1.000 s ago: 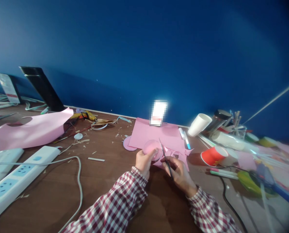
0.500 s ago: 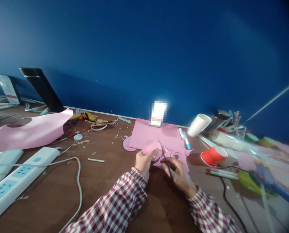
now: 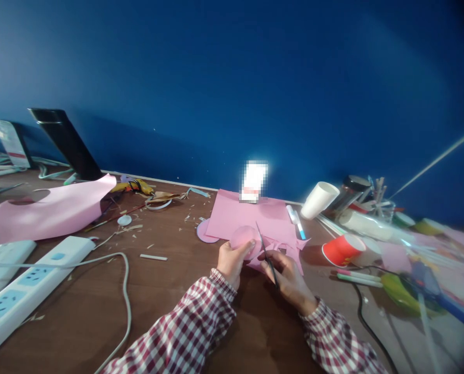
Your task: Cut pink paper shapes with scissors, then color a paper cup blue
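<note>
My left hand (image 3: 232, 258) pinches a round pink paper piece (image 3: 243, 236) between thumb and fingers. In my right hand (image 3: 288, 275) is a dark pair of scissors (image 3: 269, 259), the blade pointing up and away, close by the right edge of the round piece. Pink paper scraps (image 3: 292, 252) with cut edges lie just beyond my right hand. Behind both hands a pink paper sheet (image 3: 232, 210) rests flat on the table, and another pink disc (image 3: 206, 232) sits partly by its left corner.
A white power strip (image 3: 33, 278) with its cable and a large curved pink sheet (image 3: 53, 213) lie on the left. To the right are a red paper cup (image 3: 343, 250), a white cup (image 3: 321, 200), markers (image 3: 358, 279) and a black cable (image 3: 368, 322). A blue wall (image 3: 232, 93) stands behind.
The round pink piece has turned or tilted slightly in my left hand. The scissors have shifted a little beside it; otherwise the scene is nearly the same.
</note>
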The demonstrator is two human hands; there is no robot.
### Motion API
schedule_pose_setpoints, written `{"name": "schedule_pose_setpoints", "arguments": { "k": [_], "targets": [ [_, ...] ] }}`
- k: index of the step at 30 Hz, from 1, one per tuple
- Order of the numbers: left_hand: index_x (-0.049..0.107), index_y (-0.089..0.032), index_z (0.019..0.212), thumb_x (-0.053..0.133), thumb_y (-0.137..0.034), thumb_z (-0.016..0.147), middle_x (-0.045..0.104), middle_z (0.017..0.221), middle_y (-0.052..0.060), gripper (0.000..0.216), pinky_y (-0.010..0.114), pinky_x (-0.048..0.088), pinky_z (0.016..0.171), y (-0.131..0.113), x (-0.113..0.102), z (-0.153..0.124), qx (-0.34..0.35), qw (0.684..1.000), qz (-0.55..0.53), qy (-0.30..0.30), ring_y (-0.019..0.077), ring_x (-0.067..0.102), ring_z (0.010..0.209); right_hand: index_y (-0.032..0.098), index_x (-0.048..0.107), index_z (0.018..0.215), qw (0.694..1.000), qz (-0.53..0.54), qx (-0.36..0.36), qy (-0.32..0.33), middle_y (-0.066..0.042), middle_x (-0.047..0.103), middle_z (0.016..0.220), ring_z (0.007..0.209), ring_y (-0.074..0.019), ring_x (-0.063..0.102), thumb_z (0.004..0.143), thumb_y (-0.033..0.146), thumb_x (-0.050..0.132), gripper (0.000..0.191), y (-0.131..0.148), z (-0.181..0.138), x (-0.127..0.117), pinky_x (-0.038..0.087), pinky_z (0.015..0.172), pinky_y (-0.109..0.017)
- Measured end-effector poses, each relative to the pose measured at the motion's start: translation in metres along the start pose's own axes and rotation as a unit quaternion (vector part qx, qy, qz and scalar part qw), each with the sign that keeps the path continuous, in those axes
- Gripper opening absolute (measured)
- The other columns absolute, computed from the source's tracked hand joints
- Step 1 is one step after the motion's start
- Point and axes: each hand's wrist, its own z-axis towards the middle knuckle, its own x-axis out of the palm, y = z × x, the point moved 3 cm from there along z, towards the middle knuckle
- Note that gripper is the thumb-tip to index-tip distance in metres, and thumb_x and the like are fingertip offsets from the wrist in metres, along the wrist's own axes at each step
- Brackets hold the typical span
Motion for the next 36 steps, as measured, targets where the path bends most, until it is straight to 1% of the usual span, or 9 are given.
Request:
{"name": "schedule_pose_setpoints", "arguments": {
  "k": [4,11,17,22,31,36],
  "targets": [
    [0.068,-0.004,0.081,0.082,-0.028,0.049,0.069,0.071,0.012,0.042,0.028,0.05,0.053,0.0003,-0.0008,0.0012,-0.002,1.0,-0.002,-0.009,0.0195,0.064,0.061,0.017,0.061,0.084,1.0,-0.001,-0.006,0.001,0.001,0.051,0.059,0.049,-0.0111,0.042,0.08,0.043,0.058,0.027,0.0013,0.0,-0.0002,0.032,0.044,-0.022],
    [0.067,-0.005,0.077,0.082,-0.028,0.047,0.069,0.069,0.012,0.041,0.03,0.052,0.054,0.0003,-0.0005,0.0021,-0.001,1.0,-0.003,-0.022,0.0208,0.065,0.061,0.017,0.062,0.086,1.0,-0.015,-0.014,-0.011,0.0,0.055,0.062,0.052,-0.0129,0.047,0.078,0.043,0.06,0.027,0.0009,-0.0002,-0.0016,0.036,0.047,-0.023],
    [0.067,-0.005,0.08,0.082,-0.027,0.049,0.069,0.072,0.012,0.041,0.03,0.053,0.054,-0.0003,0.0003,0.0014,-0.008,1.0,-0.014,-0.013,0.0208,0.065,0.063,0.016,0.062,0.086,1.0,-0.017,-0.022,-0.014,-0.001,0.057,0.065,0.054,-0.0129,0.047,0.08,0.038,0.059,0.022,0.0026,-0.0012,-0.0021,0.036,0.048,-0.023],
    [0.065,-0.006,0.078,0.081,-0.026,0.05,0.068,0.067,0.009,0.038,0.03,0.054,0.053,0.0003,-0.0005,0.0019,-0.006,0.999,-0.024,-0.022,0.0184,0.064,0.059,0.016,0.063,0.086,0.999,-0.02,-0.035,-0.011,-0.001,0.057,0.065,0.054,-0.0127,0.047,0.081,0.035,0.059,0.02,0.0014,-0.0001,-0.0022,0.036,0.048,-0.022],
    [0.064,-0.006,0.08,0.081,-0.026,0.052,0.067,0.073,0.011,0.038,0.035,0.057,0.06,-0.0004,0.0006,0.0013,-0.027,0.999,-0.036,-0.011,0.0205,0.065,0.065,0.016,0.062,0.086,0.999,-0.024,-0.035,-0.007,-0.002,0.059,0.068,0.057,-0.0134,0.05,0.082,0.035,0.058,0.019,0.005,-0.0022,-0.002,0.038,0.051,-0.023],
    [0.064,-0.006,0.08,0.08,-0.025,0.053,0.067,0.074,0.011,0.037,0.036,0.057,0.061,-0.0023,0.0007,0.0006,-0.03,0.999,-0.034,-0.014,0.0209,0.065,0.066,0.016,0.062,0.086,0.999,-0.021,-0.038,-0.002,-0.001,0.057,0.067,0.056,-0.0123,0.048,0.082,0.034,0.058,0.019,0.0034,-0.0012,-0.002,0.036,0.05,-0.022]
  ]
}}
